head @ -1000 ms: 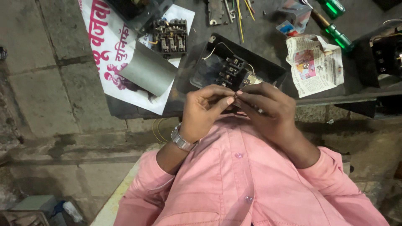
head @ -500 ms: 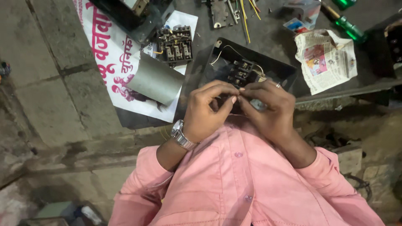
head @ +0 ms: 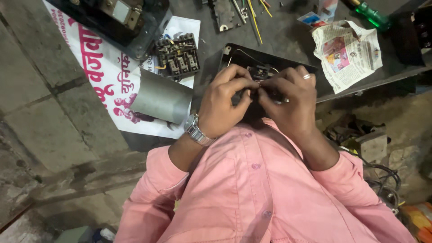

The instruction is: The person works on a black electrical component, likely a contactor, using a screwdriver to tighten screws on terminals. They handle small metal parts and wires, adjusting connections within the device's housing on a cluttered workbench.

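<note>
Over the dark desk (head: 288,40), just above a pink shirt (head: 265,189), both hands are meeting at a small black electrical part (head: 260,74) that is sitting in a shallow black tray (head: 270,58). The left hand (head: 225,105), wearing a metal wristwatch (head: 196,130), is curling its fingers (head: 234,83) inward and pinching something tiny against the thumb; the right hand (head: 288,101), wearing a ring (head: 306,77), is closing its fingers (head: 279,83) in from the other side, so the fingertips of both hands are touching or nearly touching. What exactly is being pinched between them is too small and too hidden to tell, though it is lying right on the black part, and a thin pale wire (head: 245,55) is looping across the tray beside it. To the left of the hands a grey metal cylinder (head: 161,96) is lying on its side on a white printed sheet with pink lettering (head: 103,76), and above it a second block of switch contacts (head: 178,56) is resting near a black housing (head: 121,20). To the right a crumpled newspaper (head: 346,51) is lying near the desk's edge, with a green bottle (head: 372,14) beyond it. Loose tools and yellow wires (head: 252,15) are lying at the top, blurred.
</note>
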